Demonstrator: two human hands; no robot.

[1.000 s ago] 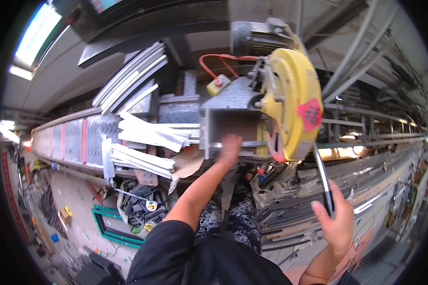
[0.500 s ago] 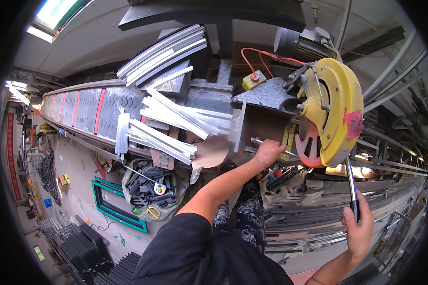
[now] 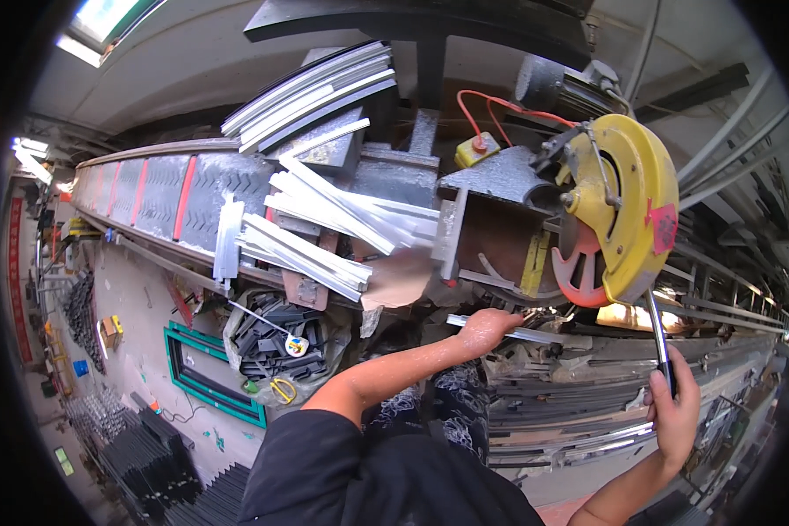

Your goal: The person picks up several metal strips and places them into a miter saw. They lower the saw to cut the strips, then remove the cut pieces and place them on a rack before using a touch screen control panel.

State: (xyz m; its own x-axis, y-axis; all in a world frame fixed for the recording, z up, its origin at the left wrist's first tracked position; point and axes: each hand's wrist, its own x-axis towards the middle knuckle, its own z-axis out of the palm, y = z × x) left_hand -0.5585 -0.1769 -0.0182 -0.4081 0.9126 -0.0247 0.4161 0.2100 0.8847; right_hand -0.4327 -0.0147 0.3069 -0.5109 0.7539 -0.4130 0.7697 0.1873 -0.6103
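My left hand (image 3: 491,331) is closed around a silvery metal profile strip (image 3: 458,320), held below the front edge of the saw bed, to the left of the saw. My fingertips are partly hidden behind the hand. On the right, my right hand (image 3: 677,405) wraps round the black grip of the saw's lever handle (image 3: 657,329). That handle runs up to a cut-off saw with a yellow guard (image 3: 647,188) and a red slotted lower cover (image 3: 579,273). Next to the cover, a yellow piece (image 3: 535,263) stands on the brown saw bed (image 3: 500,230).
White metal strips (image 3: 311,254) lie piled on the bench left of the saw, with more stacked behind (image 3: 311,101). A bag of dark offcuts (image 3: 276,346), a tape measure (image 3: 296,346) and a green frame (image 3: 215,373) are lower left. Long profiles (image 3: 587,412) fill the right side.
My left hand has come off the saw bed, moving down toward my body with the metal strip in it. My right hand stays on the saw handle.
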